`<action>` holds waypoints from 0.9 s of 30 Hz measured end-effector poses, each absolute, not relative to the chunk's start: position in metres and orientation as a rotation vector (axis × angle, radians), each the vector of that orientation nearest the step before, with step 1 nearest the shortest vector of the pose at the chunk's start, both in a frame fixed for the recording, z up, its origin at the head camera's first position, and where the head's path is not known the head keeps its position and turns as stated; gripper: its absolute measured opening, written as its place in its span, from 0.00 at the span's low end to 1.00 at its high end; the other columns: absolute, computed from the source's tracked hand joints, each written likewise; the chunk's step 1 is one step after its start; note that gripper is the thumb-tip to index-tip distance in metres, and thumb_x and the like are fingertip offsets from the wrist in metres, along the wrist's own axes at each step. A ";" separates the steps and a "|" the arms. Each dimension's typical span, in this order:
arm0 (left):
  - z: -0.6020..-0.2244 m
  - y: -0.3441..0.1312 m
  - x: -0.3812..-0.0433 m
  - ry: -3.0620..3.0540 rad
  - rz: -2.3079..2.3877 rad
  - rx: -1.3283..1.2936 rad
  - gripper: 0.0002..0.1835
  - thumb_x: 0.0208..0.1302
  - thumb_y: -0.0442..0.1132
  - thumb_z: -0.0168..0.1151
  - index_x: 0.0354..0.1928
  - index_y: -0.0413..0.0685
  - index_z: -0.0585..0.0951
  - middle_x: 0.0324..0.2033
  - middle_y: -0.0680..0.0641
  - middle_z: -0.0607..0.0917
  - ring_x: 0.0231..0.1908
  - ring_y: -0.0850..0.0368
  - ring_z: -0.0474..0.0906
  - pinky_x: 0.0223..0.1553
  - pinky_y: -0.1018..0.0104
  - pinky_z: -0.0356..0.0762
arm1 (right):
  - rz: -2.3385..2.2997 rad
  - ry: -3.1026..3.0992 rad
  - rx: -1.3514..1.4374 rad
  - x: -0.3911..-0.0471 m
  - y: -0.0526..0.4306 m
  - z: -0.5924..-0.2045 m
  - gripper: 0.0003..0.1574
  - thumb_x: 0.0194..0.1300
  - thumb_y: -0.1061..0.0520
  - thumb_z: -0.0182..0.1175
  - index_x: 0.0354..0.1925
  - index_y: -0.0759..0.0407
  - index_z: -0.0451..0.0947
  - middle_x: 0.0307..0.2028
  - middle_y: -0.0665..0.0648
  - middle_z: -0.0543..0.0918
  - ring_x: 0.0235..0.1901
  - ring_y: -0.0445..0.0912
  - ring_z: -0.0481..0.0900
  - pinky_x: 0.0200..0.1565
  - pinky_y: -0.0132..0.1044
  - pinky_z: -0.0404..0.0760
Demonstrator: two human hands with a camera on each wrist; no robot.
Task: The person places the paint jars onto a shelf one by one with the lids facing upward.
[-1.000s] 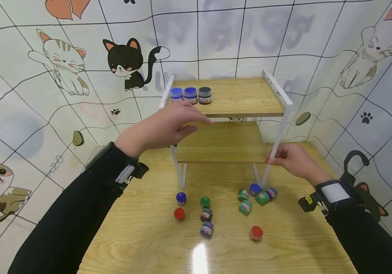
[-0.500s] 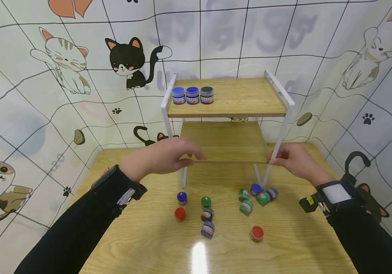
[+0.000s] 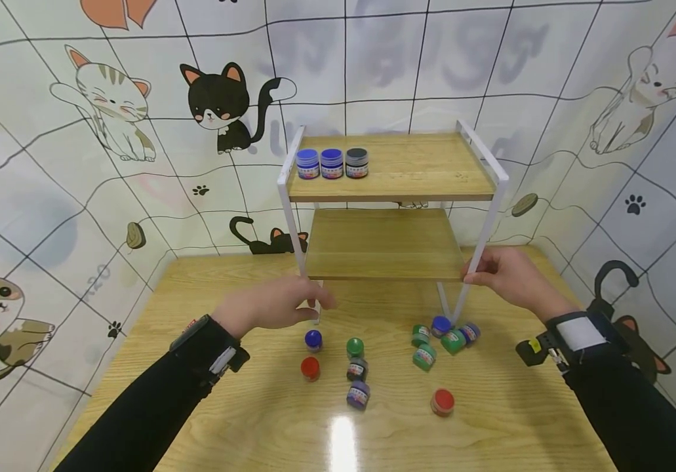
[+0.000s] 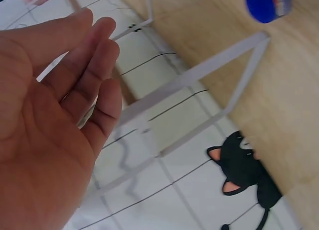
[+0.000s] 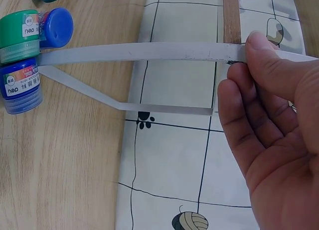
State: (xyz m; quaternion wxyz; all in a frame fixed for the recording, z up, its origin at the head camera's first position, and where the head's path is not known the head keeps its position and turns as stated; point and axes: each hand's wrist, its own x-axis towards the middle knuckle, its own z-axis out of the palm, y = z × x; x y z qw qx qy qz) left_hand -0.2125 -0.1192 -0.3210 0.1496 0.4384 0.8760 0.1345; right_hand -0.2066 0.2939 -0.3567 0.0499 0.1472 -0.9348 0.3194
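Observation:
My left hand (image 3: pixel 278 303) hovers by the front left leg of a two-tier shelf (image 3: pixel 391 190), fingers loosely bent with nothing in them. Just below it a blue-capped paint jar (image 3: pixel 313 339) stands on the table, with a red-capped jar (image 3: pixel 310 368) in front. My right hand (image 3: pixel 505 275) grips the white front right leg (image 5: pixel 149 52) of the shelf, thumb and fingers pinching it beside the lower board. On the top board, two blue jars (image 3: pixel 320 164) and a black jar (image 3: pixel 357 163) stand in a row at the left.
Green and blue jars (image 3: pixel 424 356) cluster near the right leg, some tipped over. In the middle lie a green-capped jar (image 3: pixel 355 347), a black jar (image 3: pixel 357 369) and a purple jar (image 3: pixel 358 395). Another red-capped jar (image 3: pixel 442 402) stands nearer the front. A cat-printed sheet (image 3: pixel 373 65) backs the table.
My left hand has come down from in front of the top board's jars, past the lower board, to close above the blue-capped jar. The right hand keeps its grip on the leg.

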 end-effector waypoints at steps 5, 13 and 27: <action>-0.343 -0.125 -0.215 2.528 0.376 1.196 0.16 0.66 0.37 0.60 0.55 0.56 0.79 0.51 0.55 0.82 0.51 0.58 0.77 0.56 0.58 0.73 | 0.973 -2.843 0.448 -0.206 0.293 -0.356 0.03 0.61 0.60 0.64 0.36 0.58 0.83 0.29 0.55 0.85 0.33 0.47 0.82 0.36 0.42 0.81; -0.372 -0.129 -0.219 2.531 0.281 1.149 0.18 0.64 0.36 0.61 0.56 0.53 0.79 0.54 0.51 0.81 0.50 0.54 0.77 0.55 0.55 0.74 | 0.991 -2.829 0.459 -0.206 0.294 -0.357 0.04 0.61 0.60 0.65 0.36 0.59 0.83 0.29 0.54 0.85 0.34 0.47 0.82 0.35 0.40 0.82; -0.413 -0.133 -0.222 2.499 0.283 1.028 0.20 0.65 0.38 0.61 0.59 0.51 0.76 0.59 0.47 0.77 0.55 0.49 0.75 0.59 0.50 0.71 | 1.003 -2.826 0.461 -0.206 0.293 -0.358 0.04 0.61 0.61 0.64 0.36 0.59 0.82 0.31 0.55 0.86 0.35 0.48 0.83 0.37 0.43 0.83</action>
